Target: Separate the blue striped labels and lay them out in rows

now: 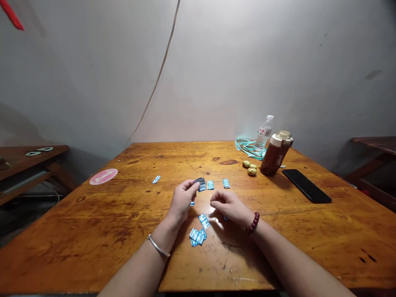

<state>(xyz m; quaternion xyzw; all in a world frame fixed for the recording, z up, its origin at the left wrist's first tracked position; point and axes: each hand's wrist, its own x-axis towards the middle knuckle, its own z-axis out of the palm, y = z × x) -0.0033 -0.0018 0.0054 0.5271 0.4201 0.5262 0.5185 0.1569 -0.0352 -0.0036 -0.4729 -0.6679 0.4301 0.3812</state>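
Small blue-and-white cards lie on the wooden table (123, 231). My left hand (182, 200) pinches a few dark-looking cards (201, 184) between thumb and fingers, just left of a small card stack (210, 185). My right hand (230, 205) is curled with its fingertips together, below another stack (226, 183); whether it holds anything is too small to tell. Nearer me are a fanned group (204, 221) and a loose pile (198, 237). Card edges show partly hidden beside each hand. One more card group (156, 179) lies farther left.
At the right stand a brown sport bottle (275, 154) and a clear water bottle (265, 134) by a teal strap (243, 145). Several yellowish fruits (252, 171) and a black phone (306, 185) lie near them. A pink round disc (103, 176) is at the left.
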